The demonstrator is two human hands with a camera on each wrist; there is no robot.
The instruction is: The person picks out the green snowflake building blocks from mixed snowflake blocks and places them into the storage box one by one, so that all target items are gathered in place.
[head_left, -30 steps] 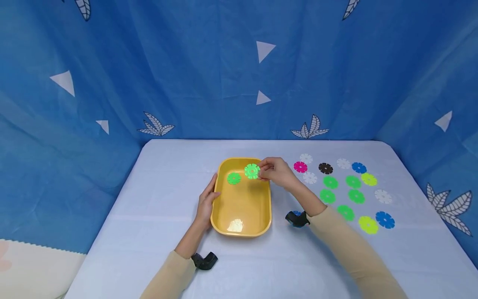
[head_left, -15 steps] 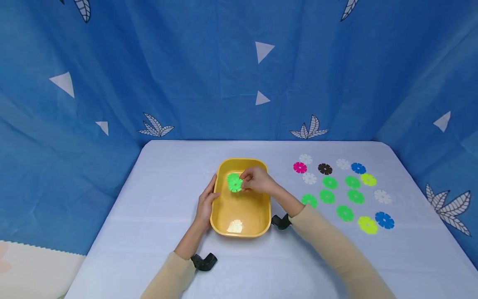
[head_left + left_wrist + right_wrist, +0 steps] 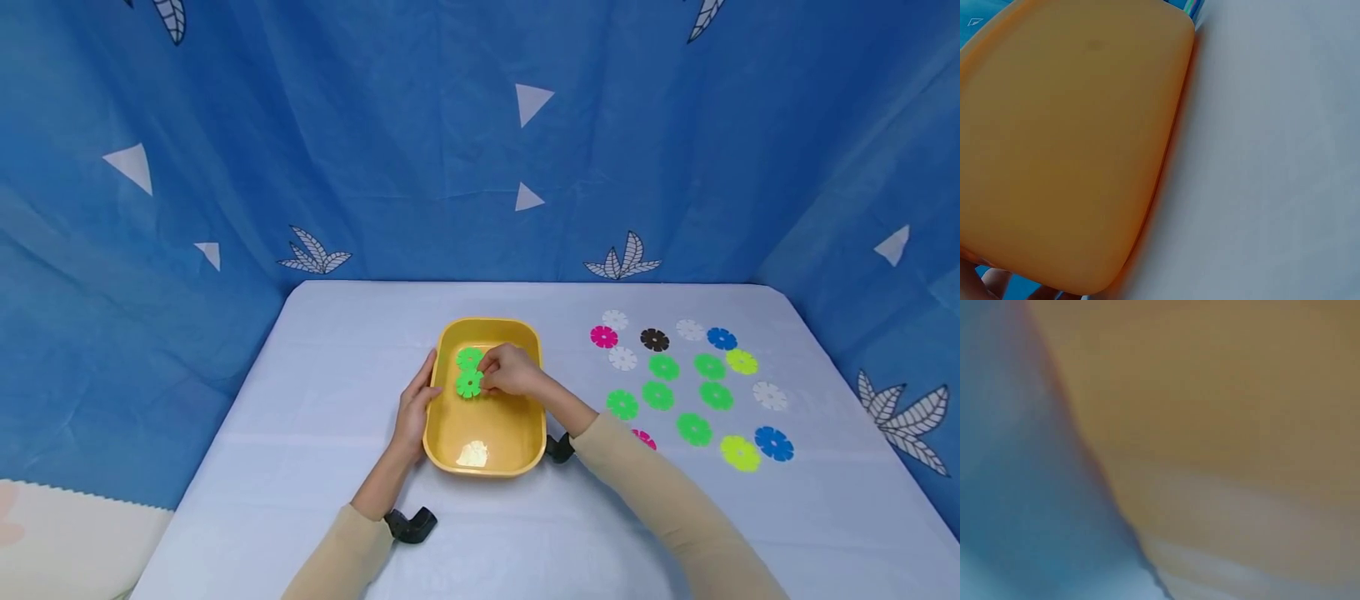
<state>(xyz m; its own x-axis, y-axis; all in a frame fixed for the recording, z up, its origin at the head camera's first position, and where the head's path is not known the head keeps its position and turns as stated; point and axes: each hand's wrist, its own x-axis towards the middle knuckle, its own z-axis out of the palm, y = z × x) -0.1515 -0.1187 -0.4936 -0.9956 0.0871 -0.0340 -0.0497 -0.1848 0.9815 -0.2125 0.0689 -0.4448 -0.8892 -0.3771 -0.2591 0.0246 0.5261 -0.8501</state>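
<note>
A yellow plastic tray sits in the middle of the white table. My left hand grips its left side, thumb over the rim and fingers along the outer wall. In the left wrist view the tray's outside fills much of the picture, with some fingers at the lower left. Inside the tray my right hand pinches a green notched snowflake disc by its right edge. Another green disc lies just beyond it on the tray's floor. The right wrist view shows only blurred tray and blue.
Right of the tray, notched discs are spread on the table: several green discs, a black disc, a pink disc, plus white, blue and yellow ones. Another pink disc is partly behind the right sleeve. A blue curtain borders the table.
My right hand has moved left and down into the tray with the green disc, then slightly toward me, uncovering the other disc. The left hand and tray have stayed put.
</note>
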